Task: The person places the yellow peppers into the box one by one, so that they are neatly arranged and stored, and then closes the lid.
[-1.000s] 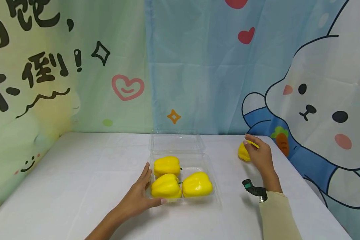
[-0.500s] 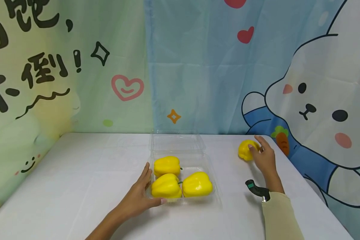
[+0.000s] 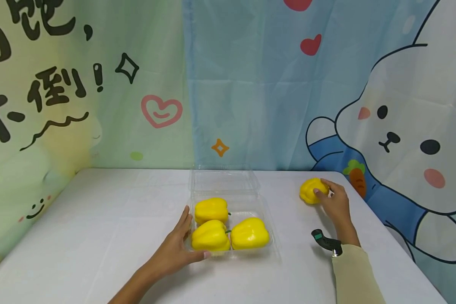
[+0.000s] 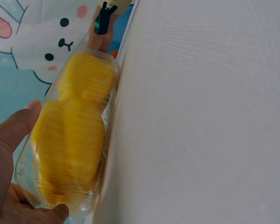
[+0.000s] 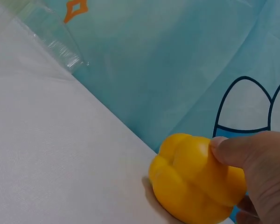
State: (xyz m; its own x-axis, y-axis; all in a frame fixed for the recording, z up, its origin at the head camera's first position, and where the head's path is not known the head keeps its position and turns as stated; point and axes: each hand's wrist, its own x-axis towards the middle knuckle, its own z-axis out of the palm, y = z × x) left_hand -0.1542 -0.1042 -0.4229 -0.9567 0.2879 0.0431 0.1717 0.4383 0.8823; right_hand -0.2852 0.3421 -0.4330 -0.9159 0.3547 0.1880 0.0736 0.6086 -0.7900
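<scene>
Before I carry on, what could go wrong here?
The lone pepper is near the far edge of the table; if it slips from the right hand, it might roll off. The box has free room mainly at its back right, so adding one may bump the peppers inside.

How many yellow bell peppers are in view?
4. Three lie in the clear plastic clamshell: rear-left pepper, front-left pepper, front-right pepper. The fourth pepper is outside it, to the right, held by the right hand.
</scene>
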